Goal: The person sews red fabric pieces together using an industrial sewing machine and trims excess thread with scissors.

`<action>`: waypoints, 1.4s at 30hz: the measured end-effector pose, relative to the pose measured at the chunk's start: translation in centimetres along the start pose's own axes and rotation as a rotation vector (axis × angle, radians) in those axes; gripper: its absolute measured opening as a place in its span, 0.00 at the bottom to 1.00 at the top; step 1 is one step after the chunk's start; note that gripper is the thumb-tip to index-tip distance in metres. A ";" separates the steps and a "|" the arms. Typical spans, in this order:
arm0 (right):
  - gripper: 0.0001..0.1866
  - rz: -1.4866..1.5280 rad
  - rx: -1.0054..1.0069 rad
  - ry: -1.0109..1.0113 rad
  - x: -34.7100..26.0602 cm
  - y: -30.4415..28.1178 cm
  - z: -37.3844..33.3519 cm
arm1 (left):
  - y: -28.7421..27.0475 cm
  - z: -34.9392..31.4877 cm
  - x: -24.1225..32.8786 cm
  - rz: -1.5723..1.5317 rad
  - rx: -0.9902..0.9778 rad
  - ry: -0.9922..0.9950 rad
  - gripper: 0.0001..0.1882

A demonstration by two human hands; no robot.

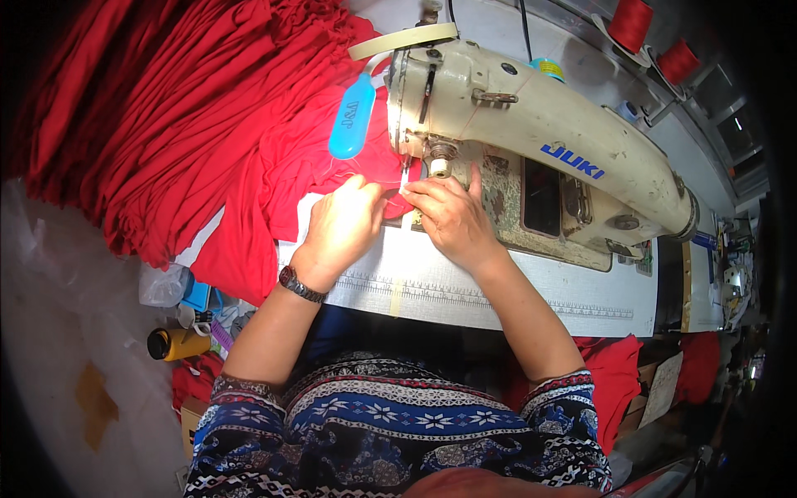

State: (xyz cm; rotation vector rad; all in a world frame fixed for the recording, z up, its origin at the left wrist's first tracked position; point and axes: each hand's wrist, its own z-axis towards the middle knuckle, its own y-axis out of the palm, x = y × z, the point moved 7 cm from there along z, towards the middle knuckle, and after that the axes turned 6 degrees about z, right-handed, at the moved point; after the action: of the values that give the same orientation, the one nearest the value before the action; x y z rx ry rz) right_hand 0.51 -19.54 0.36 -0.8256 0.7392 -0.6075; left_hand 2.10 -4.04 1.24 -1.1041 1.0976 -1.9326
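Note:
Both hands work close together just in front of the needle of a cream sewing machine point(531, 108). My left hand point(349, 220), with a dark watch on its wrist, is closed, its fingertips pinching the edge of the red fabric point(282, 178). Opposite it, my right hand point(452, 212) has its thumb and fingers together at the same edge, beside the presser foot point(406, 170). A narrow pale strip point(408, 221) runs between the hands toward the table's front. The fingers partly hide the edge they hold.
A big heap of gathered red fabric point(183, 100) fills the left. A blue oblong piece point(353, 116) on a white neck hangs left of the needle. Red thread cones point(629, 25) stand behind the machine. Ruler markings point(465, 292) line the table's front edge; a yellow bottle point(178, 343) sits below left.

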 end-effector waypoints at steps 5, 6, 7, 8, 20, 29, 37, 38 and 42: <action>0.14 0.003 -0.005 0.002 0.0 -0.1 0.0 | 0.1 0.0 0.0 -0.033 -0.001 -0.008 0.08; 0.14 0.003 -0.003 0.003 0.1 -0.1 0.0 | 0.2 0.0 0.0 -0.032 -0.005 -0.011 0.08; 0.14 0.003 -0.001 0.003 0.1 -0.1 0.0 | 0.3 0.0 0.0 -0.031 -0.009 -0.013 0.08; 0.14 0.003 0.001 0.004 0.1 0.0 -0.1 | 0.3 0.0 0.0 -0.032 -0.010 -0.013 0.08; 0.15 0.007 0.004 -0.011 0.4 0.5 -0.3 | 0.1 0.0 -0.4 -0.111 0.054 0.098 0.08; 0.17 -0.028 -0.019 -0.016 0.4 0.5 -0.2 | -0.5 0.3 0.3 -0.002 0.049 0.180 0.07; 0.12 -0.112 0.078 -0.078 -0.7 0.1 0.5 | -0.5 -0.3 0.5 0.030 0.105 0.158 0.09; 0.11 -0.116 0.088 -0.079 -0.6 0.1 0.5 | -0.6 -0.4 0.6 0.029 0.115 0.144 0.09; 0.11 -0.157 0.080 -0.079 -0.5 -0.2 -0.1 | -2.1 -0.7 1.9 -0.069 0.146 0.089 0.10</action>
State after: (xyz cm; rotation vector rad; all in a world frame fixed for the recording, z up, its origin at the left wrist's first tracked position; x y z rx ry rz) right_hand 0.10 -19.26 0.65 -0.8336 0.5779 -0.7356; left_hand 0.36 -4.41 3.59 -0.9970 0.9581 -2.0980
